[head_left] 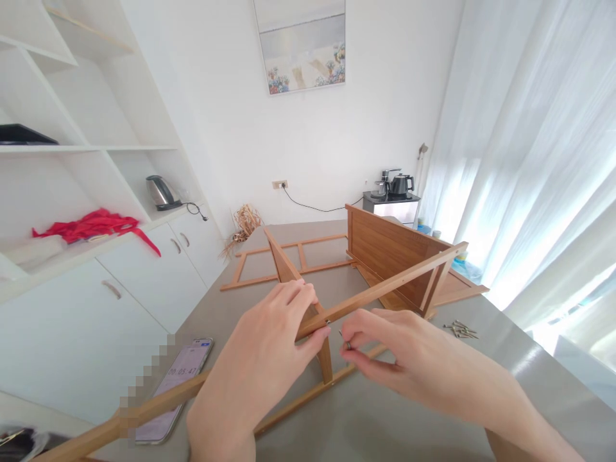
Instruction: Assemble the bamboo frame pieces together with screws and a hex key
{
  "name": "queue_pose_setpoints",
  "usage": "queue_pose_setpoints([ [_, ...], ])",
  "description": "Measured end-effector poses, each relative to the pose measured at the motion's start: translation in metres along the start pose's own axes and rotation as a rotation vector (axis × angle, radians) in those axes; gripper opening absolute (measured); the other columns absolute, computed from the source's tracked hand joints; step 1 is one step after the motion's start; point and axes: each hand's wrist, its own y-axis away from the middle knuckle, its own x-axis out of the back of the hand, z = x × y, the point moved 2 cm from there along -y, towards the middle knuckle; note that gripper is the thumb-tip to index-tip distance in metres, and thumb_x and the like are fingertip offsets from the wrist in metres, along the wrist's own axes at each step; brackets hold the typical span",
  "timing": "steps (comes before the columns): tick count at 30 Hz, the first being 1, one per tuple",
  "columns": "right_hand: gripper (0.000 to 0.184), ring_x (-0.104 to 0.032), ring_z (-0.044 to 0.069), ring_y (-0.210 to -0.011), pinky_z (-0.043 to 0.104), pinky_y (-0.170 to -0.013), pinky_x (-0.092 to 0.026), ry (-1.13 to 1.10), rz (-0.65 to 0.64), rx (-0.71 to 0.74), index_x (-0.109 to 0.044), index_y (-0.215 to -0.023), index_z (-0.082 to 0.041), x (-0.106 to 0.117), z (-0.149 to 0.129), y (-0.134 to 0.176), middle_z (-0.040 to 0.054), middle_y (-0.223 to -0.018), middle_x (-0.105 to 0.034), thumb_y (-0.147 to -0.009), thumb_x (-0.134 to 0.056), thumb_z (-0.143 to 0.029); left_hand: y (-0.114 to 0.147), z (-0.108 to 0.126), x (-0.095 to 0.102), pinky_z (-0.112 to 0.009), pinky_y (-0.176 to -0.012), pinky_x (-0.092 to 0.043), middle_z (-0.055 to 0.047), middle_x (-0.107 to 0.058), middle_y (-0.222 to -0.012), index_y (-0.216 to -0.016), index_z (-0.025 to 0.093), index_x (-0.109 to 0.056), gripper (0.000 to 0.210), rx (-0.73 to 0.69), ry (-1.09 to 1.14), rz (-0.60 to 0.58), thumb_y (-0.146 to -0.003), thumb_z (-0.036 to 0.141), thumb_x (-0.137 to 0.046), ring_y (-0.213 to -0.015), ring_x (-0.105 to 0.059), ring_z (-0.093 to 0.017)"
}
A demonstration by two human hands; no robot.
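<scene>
My left hand point(269, 346) is closed around a light-brown wooden rail point(385, 290) of a partly assembled wooden frame, at the joint with a wooden cross panel point(283, 260). A small metal fitting point(328, 322) shows in the rail beside my left thumb. Just right of that joint, my right hand point(389, 346) pinches a small metal screw point(348, 345) between thumb and fingers, apart from the rail. Most of the screw is hidden by the fingers. Below, a lower wooden rail point(289, 407) crosses above the table.
Loose screws point(462, 330) lie on the grey table point(409, 423) at right. Behind the hands are a wooden panel assembly point(394, 253) and a slatted wooden frame point(250, 279). A phone with a running timer point(185, 366) lies at left, partly under the rail.
</scene>
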Motion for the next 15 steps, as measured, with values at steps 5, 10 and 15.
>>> queue_pose_setpoints([
  [5, 0.01, -0.066, 0.016, -0.08, 0.027, -0.067, -0.048, 0.029, 0.078, -0.017, -0.058, -0.106, -0.025, 0.007, 0.006, -0.001, -0.0003, -0.093, -0.07, -0.104, -0.051, -0.02, 0.0, 0.0, 0.0, -0.041, -0.085, -0.055, 0.0, -0.059, -0.136, -0.112, 0.031, -0.054, 0.016, 0.008, 0.001, -0.005, -0.097, 0.031, -0.057, -0.12, -0.063, -0.026],
  [10, 0.016, -0.059, 0.014, -0.082, 0.028, -0.072, -0.044, 0.025, 0.054, 0.126, -0.062, -0.102, -0.024, 0.005, 0.002, -0.007, -0.0014, -0.089, -0.066, -0.107, -0.047, -0.02, 0.0, -0.001, 0.0, -0.042, -0.087, -0.055, 0.001, -0.059, -0.138, -0.114, 0.031, -0.053, 0.018, 0.018, 0.008, -0.002, -0.097, 0.031, -0.059, -0.124, -0.061, -0.026],
  [15, 0.018, -0.055, 0.015, -0.082, 0.031, -0.074, -0.042, 0.074, 0.133, 0.236, -0.065, -0.1, -0.02, 0.005, -0.001, -0.01, 0.001, -0.089, -0.064, -0.106, -0.048, -0.019, 0.001, 0.0, 0.0, -0.04, -0.087, -0.055, 0.003, -0.061, -0.135, -0.11, 0.031, -0.052, 0.019, 0.016, 0.009, 0.005, -0.094, 0.026, -0.062, -0.123, -0.062, -0.025],
])
